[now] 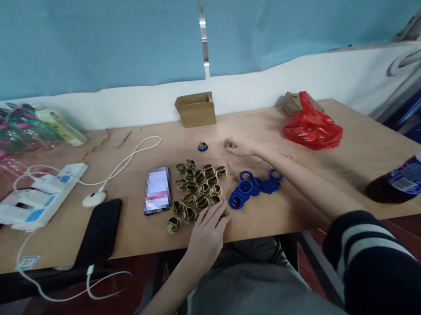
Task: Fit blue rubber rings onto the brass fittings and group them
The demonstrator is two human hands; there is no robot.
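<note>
Right sleeve: your dark cuff with white stripes (368,244) lay nearest, at the right, below the near edge of the pale wood-toned desk (268,218).
Left hand: your bare left hand (210,225) reached palm down over the desk's near part, fingers slightly bent and close together; what the fingertips had hold of, if anything, could not be told.
Pieces: round, brass-coloured pieces with raised tabs (198,177) sat in a loose cluster at and beyond your left fingertips.
Rings: flat, bright blue rings (245,187) lay heaped just right of the cluster, below your right forearm.
Phones: a black, flat phone (98,231) lay left of the cluster; a lit-screen phone (156,190) lay between them.
Bottle: a clear bottle of dark liquid with a blue label (417,175) was at the far right.
Right hand: your bare right hand (236,146) was loosely curled beyond the rings; blur hid whether it held anything.
Lone piece: one brass-coloured piece with a blue ring around its base (203,146) sat apart, just left of your right hand.
Bag: a knotted red plastic bag (313,129) rested farther right.
Box: a small brown cardboard box (198,114) stood at the back.
</note>
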